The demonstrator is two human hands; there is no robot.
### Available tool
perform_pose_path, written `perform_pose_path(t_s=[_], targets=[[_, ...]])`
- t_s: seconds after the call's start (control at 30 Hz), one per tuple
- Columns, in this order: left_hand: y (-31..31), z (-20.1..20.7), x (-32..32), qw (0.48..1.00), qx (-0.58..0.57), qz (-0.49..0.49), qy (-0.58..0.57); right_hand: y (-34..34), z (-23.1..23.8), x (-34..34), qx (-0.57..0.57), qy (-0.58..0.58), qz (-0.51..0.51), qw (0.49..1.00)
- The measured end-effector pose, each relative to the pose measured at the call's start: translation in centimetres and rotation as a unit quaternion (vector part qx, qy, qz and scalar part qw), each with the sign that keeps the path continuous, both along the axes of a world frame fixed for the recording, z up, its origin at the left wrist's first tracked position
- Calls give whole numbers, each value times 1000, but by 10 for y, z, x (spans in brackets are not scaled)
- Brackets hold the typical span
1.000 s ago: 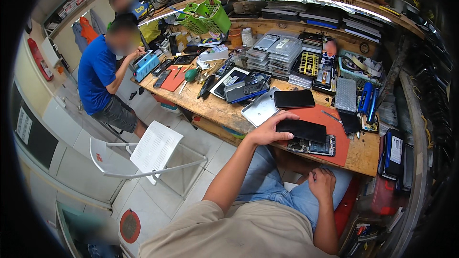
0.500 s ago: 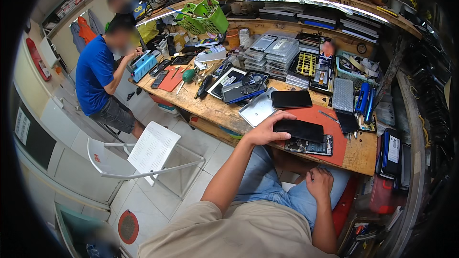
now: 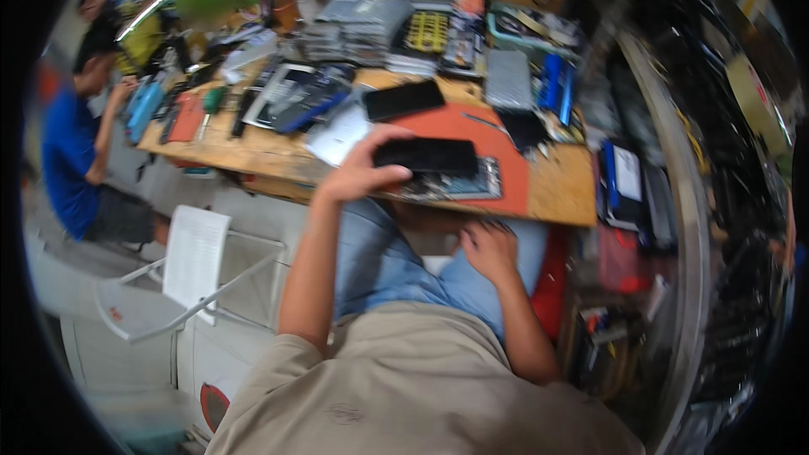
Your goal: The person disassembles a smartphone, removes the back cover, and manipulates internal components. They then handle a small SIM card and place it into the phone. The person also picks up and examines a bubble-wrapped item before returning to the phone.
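Turns view rightward, advancing nothing: still grips panel (image 3: 428,156) over phone (image 3: 482,184) near desk's (image 3: 563,190) front edge with left hand (image 3: 361,170) (right hand (image 3: 490,251) loose).

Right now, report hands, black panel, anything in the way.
Left hand gripping black panel at its left end. Right hand loosely curled over jeans, holding nothing visible. Panel hides part of opened device.

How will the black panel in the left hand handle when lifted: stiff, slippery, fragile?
Probably stiff: the black panel looks flat and unbent, with the left hand gripping just one end. Likely a bit slippery, since its face looks smooth. Possibly fragile: it looks thin, like a screen, over the opened phone body.
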State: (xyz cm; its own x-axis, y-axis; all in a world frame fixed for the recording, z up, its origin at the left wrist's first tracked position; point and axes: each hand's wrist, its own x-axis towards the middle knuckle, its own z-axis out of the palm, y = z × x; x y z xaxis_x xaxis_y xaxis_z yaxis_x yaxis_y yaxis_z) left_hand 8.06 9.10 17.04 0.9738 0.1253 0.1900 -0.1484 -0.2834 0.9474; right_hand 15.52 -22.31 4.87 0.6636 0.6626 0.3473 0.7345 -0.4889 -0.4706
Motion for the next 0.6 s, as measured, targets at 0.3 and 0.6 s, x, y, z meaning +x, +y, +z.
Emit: perform_pose_path(t_s=[0.3, 0.6], targets=[[-8, 4, 0, 998, -63, 4, -18, -1, 1, -2, -21, -27, -7, 999], [-48, 17, 13, 993, 77, -1, -93, -3, 5, -2, -19, -26, 5, 999]])
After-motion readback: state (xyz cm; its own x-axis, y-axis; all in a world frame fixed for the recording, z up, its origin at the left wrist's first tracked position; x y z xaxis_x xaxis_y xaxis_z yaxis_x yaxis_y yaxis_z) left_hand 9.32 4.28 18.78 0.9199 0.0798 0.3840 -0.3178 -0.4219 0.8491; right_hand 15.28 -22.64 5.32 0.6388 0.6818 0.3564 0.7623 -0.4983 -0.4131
